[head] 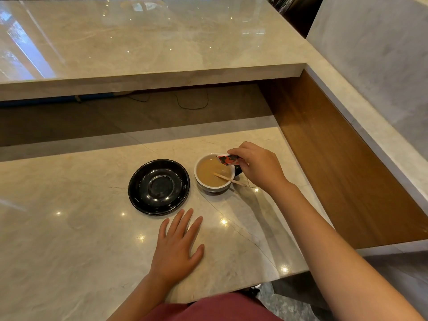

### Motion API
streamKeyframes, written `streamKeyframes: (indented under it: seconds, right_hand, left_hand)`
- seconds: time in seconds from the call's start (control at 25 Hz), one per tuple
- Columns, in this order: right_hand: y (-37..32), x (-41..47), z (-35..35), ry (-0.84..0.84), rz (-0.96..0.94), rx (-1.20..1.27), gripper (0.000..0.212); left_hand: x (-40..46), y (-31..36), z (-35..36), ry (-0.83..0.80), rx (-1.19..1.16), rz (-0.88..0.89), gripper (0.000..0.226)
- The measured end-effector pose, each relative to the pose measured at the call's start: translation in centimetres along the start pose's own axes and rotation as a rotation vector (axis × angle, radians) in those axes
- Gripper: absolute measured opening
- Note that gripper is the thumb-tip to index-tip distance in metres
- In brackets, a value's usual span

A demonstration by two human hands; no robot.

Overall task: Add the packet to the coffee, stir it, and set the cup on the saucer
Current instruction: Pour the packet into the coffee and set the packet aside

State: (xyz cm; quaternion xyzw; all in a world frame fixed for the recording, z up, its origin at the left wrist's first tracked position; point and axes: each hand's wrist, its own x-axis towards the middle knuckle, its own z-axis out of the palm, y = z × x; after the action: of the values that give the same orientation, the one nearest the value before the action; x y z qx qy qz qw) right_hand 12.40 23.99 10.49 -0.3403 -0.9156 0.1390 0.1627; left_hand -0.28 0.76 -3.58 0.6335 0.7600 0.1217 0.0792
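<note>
We pinch packet (228, 159) in right hand (257, 165), tilted over coffee cup (214, 173) just below grip. Stirrer (228, 178) leans under wrist: nudge tips cup. Left hand (177, 245) flat, empty (saucer (159, 186) waits left).

The right hand (259, 167) is pinching a red-and-black packet (229, 159) in its fingers (234, 151), tilting it over the cup (214, 173) of coffee just below them. A wooden stirrer (229, 179) is leaning in the cup. The left hand (177, 249) is lying flat on the counter (69, 239), its fingertips near the black saucer (158, 186).
</note>
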Motion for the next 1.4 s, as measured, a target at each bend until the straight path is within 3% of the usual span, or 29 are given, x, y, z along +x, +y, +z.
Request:
streamKeyframes:
  seconds: [0.16,0.32,0.56,0.72,0.88,1.04,1.4]
  right_hand:
    - [-0.1,0.0,0.3,0.028,0.014,0.022,0.028]
    - [0.4,-0.2,1.0,0.056,0.172,0.169,0.025]
    - [1.2,-1.7,1.2,0.171,0.439,0.634,0.008]
    - [1.3,-2.7,1.1,0.181,0.609,1.067,0.015]
    - [1.8,-3.9,0.6,0.243,0.658,1.323,0.016]
    - [4.3,-6.5,0.3,0.344,0.688,1.332,0.02]
    - [9.4,-14.0,1.2,0.272,1.022,0.763,0.023]
  left_hand:
    - [0.0,-0.1,0.0,0.0,0.003,-0.001,0.062]
    - [0.0,0.0,-0.1,0.008,-0.011,0.006,0.061]
    - [0.0,0.0,0.0,0.002,-0.005,0.002,0.061]
    - [0.1,0.0,-0.1,-0.005,-0.002,-0.001,0.061]
    - [0.1,0.1,-0.1,-0.007,-0.003,-0.002,0.061]
    - [0.1,0.1,-0.2,0.003,-0.008,0.008,0.06]
    - [0.1,0.3,-0.3,0.014,-0.001,0.012,0.06]
